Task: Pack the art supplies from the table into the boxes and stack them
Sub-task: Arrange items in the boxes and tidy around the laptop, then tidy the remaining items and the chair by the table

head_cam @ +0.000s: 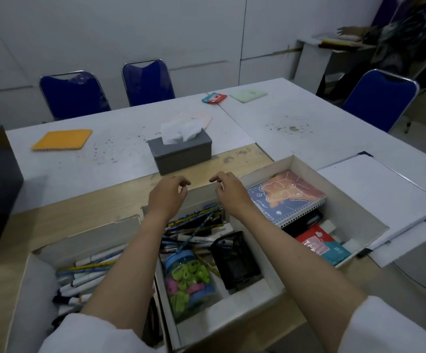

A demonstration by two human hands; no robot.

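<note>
White tables and blue chairs fill the room ahead of me. My left hand (pixel 169 191) and right hand (pixel 228 189) hover at twelve o'clock over the middle box (pixel 204 193), fingers loosely curled, grasping nothing. Pencils (pixel 196 222) are already packed inside; the notebook (pixel 287 196) lies in the box at two o'clock. I judge packing nearly done; next calls for gripping a box to stack.

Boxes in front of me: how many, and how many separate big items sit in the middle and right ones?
Open boxes: 3
Spiral notebook: 1
Black mesh cup: 1
Clear jar with blue lid: 1
Total: 6
Loose pencils and markers too tangled to count.
</note>
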